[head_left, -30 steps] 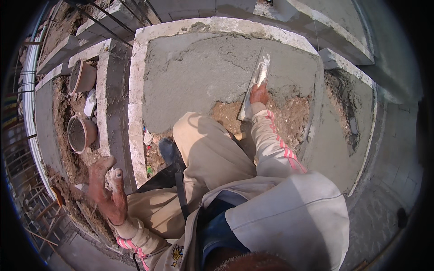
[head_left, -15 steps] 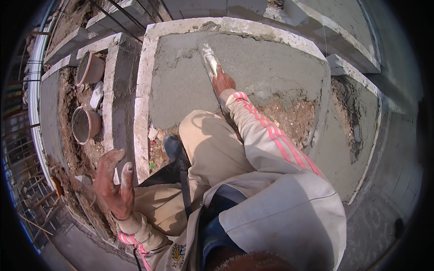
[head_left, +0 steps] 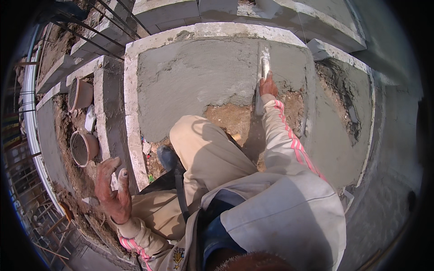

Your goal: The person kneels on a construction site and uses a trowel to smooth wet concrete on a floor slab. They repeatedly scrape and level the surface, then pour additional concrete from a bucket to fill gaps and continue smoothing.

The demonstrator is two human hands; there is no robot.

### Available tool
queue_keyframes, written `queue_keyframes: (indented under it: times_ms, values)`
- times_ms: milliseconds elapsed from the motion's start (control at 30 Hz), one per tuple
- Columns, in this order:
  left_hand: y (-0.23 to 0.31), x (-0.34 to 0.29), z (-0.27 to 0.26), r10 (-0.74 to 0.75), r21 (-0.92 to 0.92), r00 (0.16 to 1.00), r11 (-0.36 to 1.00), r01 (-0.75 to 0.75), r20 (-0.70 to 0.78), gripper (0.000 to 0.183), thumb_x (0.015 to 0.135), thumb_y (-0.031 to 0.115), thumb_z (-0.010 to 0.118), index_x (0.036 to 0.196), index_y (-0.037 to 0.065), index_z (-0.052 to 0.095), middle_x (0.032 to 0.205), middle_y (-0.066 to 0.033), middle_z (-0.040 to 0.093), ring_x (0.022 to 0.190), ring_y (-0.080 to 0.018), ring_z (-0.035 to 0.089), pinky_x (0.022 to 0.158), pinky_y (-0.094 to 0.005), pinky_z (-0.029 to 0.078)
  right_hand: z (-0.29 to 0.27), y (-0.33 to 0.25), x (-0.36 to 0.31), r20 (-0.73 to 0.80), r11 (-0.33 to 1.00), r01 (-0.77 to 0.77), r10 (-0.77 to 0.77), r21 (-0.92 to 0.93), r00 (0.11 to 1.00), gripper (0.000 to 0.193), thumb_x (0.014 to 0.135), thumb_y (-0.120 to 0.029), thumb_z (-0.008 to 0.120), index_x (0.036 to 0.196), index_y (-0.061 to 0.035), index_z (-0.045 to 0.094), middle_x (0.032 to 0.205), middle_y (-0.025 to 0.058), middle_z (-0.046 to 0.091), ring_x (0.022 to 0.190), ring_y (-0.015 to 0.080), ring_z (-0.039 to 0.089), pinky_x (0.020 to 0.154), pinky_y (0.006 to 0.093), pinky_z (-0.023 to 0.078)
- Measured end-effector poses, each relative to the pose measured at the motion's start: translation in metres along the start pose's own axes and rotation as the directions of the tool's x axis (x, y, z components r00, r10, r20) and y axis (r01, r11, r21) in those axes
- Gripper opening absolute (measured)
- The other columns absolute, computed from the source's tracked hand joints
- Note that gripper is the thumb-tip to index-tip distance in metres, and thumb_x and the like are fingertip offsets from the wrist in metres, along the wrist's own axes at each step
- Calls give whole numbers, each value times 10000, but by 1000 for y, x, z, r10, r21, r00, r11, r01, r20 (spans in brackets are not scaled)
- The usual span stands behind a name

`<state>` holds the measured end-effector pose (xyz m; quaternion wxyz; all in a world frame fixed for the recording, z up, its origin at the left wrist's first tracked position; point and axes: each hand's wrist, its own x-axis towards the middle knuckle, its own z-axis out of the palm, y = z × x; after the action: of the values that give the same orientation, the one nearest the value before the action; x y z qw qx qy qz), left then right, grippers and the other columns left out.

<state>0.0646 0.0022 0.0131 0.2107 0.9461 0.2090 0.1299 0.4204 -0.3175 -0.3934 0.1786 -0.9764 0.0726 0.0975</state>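
My right hand [head_left: 268, 85] is wrapped round the pale, mortar-smeared handle of a long finishing trowel [head_left: 261, 97]. Its narrow blade lies on the wet grey mortar [head_left: 190, 74], pointing away from me, and the near end reaches over the brown soil [head_left: 228, 116] the mortar leaves bare. Free of any object, my left hand [head_left: 114, 192] is raised at the lower left with thumb and fingers apart. A light block wall [head_left: 132, 97] frames the mortar bed.
Two buckets, an upper one [head_left: 83, 95] and a lower one [head_left: 91, 147], lie tilted on soil in the left trench. Dark steel bars [head_left: 101, 27] jut in at the upper left. My boot [head_left: 167, 157] rests inside the block frame. Another mortared section [head_left: 333, 135] lies at right.
My right hand has swept the trowel rightward across the mortar, leaving a smoother surface behind it. My left hand stays raised and open. The view has shifted slightly.
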Motion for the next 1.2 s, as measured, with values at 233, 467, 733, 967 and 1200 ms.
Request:
queue_keyframes:
  times_ms: [233,467,733,967,1200]
  values:
    - [-1,-3,4,-19,9,1000,1000,19,10,201,928,115,656,1069,-28,648,1049,-188,658,996,-332,629,911,-402,467,-28,84,48,-189,957,-198,239,212,952,571,914,-360,508,1426,-115,439,1046,297,669,962,495,637,841,566,488]
    - [4,1,2,-28,0,999,1000,28,32,194,927,107,655,1069,-26,650,1048,-183,659,992,-320,629,908,-398,466,2,7,24,-86,980,-43,61,194,994,566,905,-351,532,1410,-111,451,977,294,679,912,492,648,805,570,496]
    - [10,1,-3,57,29,998,998,-57,-5,221,906,112,682,1081,-21,663,1035,-185,666,983,-350,636,896,-407,476,44,-71,-43,60,973,169,-181,157,982,596,900,-331,563,1446,-134,427,898,261,682,838,458,664,740,555,511]
    - [9,3,-3,47,17,999,999,-47,-16,234,841,65,712,1060,-10,676,988,-190,672,913,-337,653,825,-386,501,84,-143,-97,192,880,430,-466,199,864,603,913,-322,561,1455,-111,399,914,248,684,857,449,665,760,549,519]
    - [-2,-12,-13,-91,0,996,996,91,6,220,892,119,678,1067,-14,672,1043,-189,672,1017,-343,640,908,-414,473,87,-142,-95,128,880,433,-461,195,878,640,911,-296,568,1491,-118,364,945,237,675,851,427,668,756,541,518]
